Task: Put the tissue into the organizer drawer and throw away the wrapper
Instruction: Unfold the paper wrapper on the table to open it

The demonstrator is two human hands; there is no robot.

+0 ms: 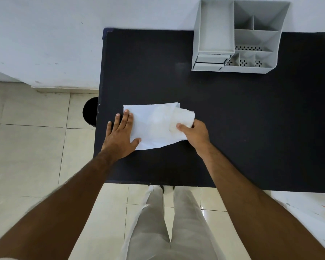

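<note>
A white plastic wrapper (154, 126) lies flat on the black table (251, 119), left of centre. My left hand (120, 134) presses flat on the wrapper's left end, fingers spread. A folded off-white tissue (184, 118) sticks out of the wrapper's right end, and my right hand (194, 134) pinches it between thumb and fingers. The grey desk organizer (236, 34) stands at the table's back right; its two small drawers (210, 61) at the front left corner look shut.
A round black bin (91, 111) stands on the tiled floor beside the table's left edge, partly hidden by it. A white wall runs behind the table. My legs are below the table's front edge.
</note>
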